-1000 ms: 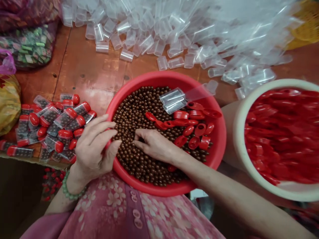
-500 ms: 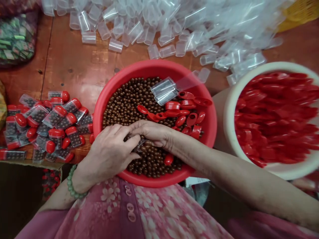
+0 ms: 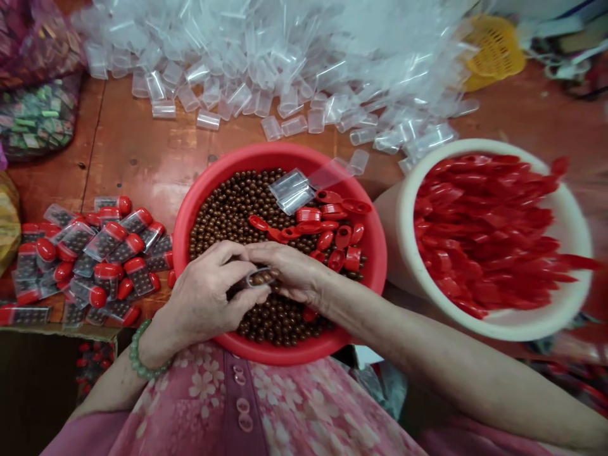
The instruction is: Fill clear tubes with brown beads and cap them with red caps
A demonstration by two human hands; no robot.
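Over the red basin (image 3: pixel 375 269) my two hands meet. My left hand (image 3: pixel 202 297), with a green bead bracelet at its wrist, is closed around a small clear plastic container (image 3: pixel 251 278), mostly hidden by the fingers. Small brown balls (image 3: pixel 266 277) show at the container's open mouth. Cupped against that mouth is my right hand (image 3: pixel 292 269), its curled fingers partly hidden behind the balls and my left hand. More loose brown balls (image 3: pixel 228 206) fill the basin. Red flip caps (image 3: pixel 327 228) and empty clear containers (image 3: pixel 291 191) lie on them.
A white bucket (image 3: pixel 408 234) of red caps stands to the right. Filled containers with red caps (image 3: pixel 107 239) are heaped at left. Clear empty containers (image 3: pixel 266 76) pile up across the back, near a yellow basket (image 3: pixel 496 54). A bag of green pieces (image 3: pixel 40 117) lies far left.
The clear container has come up out of the balls and tilts so its mouth shows, with balls at it. My right hand has shifted slightly left. The view has also shifted.
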